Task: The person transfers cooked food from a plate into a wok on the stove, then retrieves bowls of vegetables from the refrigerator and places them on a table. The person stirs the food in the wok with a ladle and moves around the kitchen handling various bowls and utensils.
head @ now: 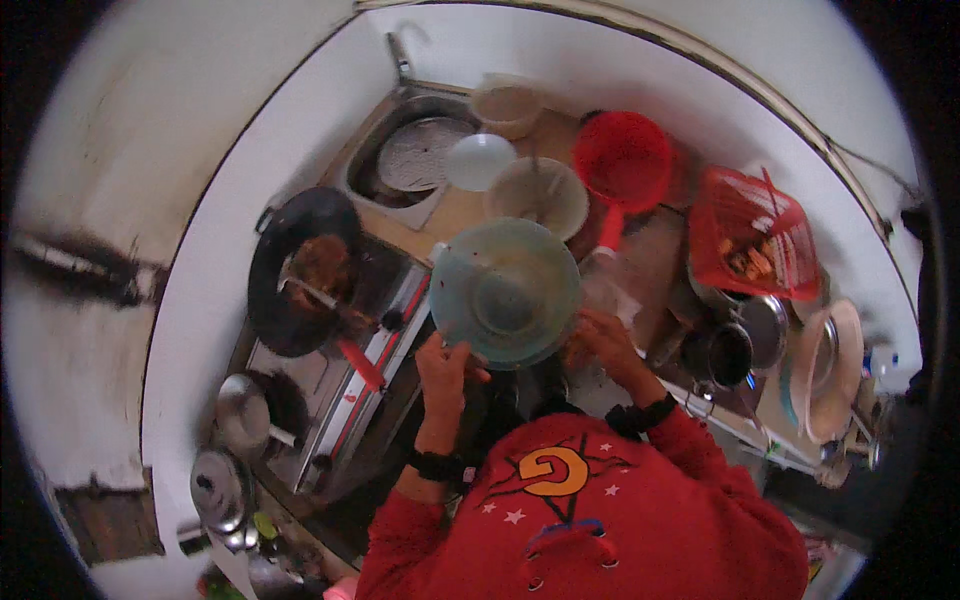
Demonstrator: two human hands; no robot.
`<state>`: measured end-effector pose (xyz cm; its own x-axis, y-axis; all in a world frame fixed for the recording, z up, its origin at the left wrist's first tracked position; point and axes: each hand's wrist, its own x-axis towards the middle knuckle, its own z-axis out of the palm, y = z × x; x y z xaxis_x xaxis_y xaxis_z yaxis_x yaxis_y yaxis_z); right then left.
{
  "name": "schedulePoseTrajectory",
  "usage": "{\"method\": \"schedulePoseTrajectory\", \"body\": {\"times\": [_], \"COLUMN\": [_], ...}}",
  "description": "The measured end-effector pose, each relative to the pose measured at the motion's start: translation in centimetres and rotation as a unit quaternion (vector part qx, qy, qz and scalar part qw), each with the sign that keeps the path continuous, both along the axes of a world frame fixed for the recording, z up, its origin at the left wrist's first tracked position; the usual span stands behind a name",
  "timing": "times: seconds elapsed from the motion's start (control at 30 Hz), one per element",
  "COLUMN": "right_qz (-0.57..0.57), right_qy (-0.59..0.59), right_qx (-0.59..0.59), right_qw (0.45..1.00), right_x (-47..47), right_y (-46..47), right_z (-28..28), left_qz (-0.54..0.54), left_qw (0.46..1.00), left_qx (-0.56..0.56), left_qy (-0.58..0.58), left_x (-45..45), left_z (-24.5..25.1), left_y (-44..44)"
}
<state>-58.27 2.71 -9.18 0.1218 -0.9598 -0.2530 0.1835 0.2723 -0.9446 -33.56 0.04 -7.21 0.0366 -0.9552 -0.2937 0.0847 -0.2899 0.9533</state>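
Observation:
A pale green translucent plastic bowl is held up in front of my body, its inside facing the camera and nothing plainly visible in it. My left hand grips the rim at the lower left. At the lower right edge is my right hand, gripping the rim there; some of its fingers are blurred or hidden. Just behind the bowl stands a whitish tub with a utensil in it. A white bowl sits beside that tub.
Left, a black wok with brown food and a red-handled spatula rests on a gas stove. The sink is behind. A red dipper and red plastic basket stand right, near several pots.

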Motion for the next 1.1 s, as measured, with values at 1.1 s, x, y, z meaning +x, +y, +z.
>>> {"method": "schedulePoseTrajectory", "body": {"times": [1.1], "right_qz": [-0.354], "right_qy": [-0.023], "right_qx": [0.125], "right_qw": [0.926], "right_x": [-3.9], "right_y": [8.6], "right_z": [-2.5], "left_qz": [-0.023], "left_qw": [0.998], "left_qx": [0.009], "left_qy": [-0.052], "left_x": [-1.7], "left_z": [-13.1], "left_y": [-32.9]}}
